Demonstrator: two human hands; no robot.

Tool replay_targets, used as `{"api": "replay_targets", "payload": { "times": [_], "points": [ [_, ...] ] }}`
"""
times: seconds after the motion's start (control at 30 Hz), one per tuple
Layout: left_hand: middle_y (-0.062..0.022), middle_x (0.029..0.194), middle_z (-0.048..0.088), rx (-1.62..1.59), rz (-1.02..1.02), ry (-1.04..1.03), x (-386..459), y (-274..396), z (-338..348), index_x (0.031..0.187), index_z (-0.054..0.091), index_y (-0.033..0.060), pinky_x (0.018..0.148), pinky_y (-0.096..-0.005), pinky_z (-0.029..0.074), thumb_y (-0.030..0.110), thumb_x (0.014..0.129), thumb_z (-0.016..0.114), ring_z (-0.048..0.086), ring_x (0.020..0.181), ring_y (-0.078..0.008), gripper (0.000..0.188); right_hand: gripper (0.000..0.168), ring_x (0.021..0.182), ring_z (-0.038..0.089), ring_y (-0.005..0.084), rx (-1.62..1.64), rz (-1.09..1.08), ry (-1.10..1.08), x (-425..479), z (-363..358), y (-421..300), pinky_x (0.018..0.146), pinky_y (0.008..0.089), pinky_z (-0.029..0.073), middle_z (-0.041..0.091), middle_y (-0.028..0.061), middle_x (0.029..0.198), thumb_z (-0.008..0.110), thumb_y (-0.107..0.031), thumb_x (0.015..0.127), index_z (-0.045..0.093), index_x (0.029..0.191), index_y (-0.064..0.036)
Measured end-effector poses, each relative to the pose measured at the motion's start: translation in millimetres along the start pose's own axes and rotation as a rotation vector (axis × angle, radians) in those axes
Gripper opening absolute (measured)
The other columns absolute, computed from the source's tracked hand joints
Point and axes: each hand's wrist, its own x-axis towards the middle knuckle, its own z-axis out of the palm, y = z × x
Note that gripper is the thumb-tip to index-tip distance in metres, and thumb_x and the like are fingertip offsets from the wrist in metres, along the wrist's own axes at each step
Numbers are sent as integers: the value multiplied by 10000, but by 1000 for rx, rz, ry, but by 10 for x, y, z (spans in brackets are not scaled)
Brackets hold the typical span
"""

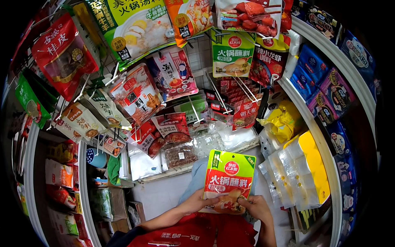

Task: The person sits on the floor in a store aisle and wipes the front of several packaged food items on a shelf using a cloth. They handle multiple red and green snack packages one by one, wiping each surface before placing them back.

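Note:
A green and red seasoning pouch [230,176] with printed writing is held upright in front of my red apron [191,230]. My left hand [202,202] grips its lower left edge, thumb across the front. At the lower right corner, my right hand [254,207] pinches the same pouch with its thumb on the front. The fingers behind the pouch are hidden. Ahead of me, a similar pouch in green and white [234,57] hangs on a hook of the wire rack, beside a dark red crayfish-seasoning pouch [268,61].
Metal display hooks [194,108] stick out from the rack towards me. Bagged goods lie on a low shelf [172,176] beneath it. Curved-looking shelves stand on both sides, with blue and purple packs [336,89] at the right. A yellow carton [313,166] and clear bags [287,182] jut out nearby.

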Motion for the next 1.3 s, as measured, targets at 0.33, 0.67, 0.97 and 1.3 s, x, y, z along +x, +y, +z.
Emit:
{"api": "replay_targets", "payload": {
  "times": [0.33, 0.67, 0.97, 1.3],
  "points": [
    [-60, 1212, 617, 39, -93, 144, 34, -121, -80, 1306, 503, 45, 932, -308, 467, 47, 893, 647, 582, 1102, -163, 437, 382, 627, 653, 303, -119, 21, -19, 31, 39, -127, 623, 401, 499, 640, 162, 632, 621, -384, 882, 713, 784, -27],
    [-60, 1234, 604, 12, 2, 67, -88, 362, 20, 1314, 484, 24, 970, -310, 441, 21, 891, 638, 555, 1131, -156, 450, 273, 476, 568, 131, 70, -75, 11, -113, -133, -379, 471, 312, 447, 621, 110, 575, 661, -258, 892, 703, 850, 9],
    [-67, 1246, 600, -44, 34, 64, -130, 382, 10, 1315, 484, 23, 965, -311, 448, 22, 887, 649, 561, 1124, -156, 459, 345, 619, 491, 36, 269, -168, 1, -137, -133, -312, 561, 259, 453, 593, 13, 609, 608, -294, 951, 687, 835, 21],
    [-70, 1232, 608, -77, 73, 84, -166, 406, 24, 1305, 503, 21, 959, -317, 451, 19, 878, 658, 567, 1115, -161, 454, 452, 709, 512, 29, 468, -216, -11, -186, -113, -330, 631, 231, 457, 639, -20, 751, 497, -326, 1011, 669, 828, 50]
  ]
}}
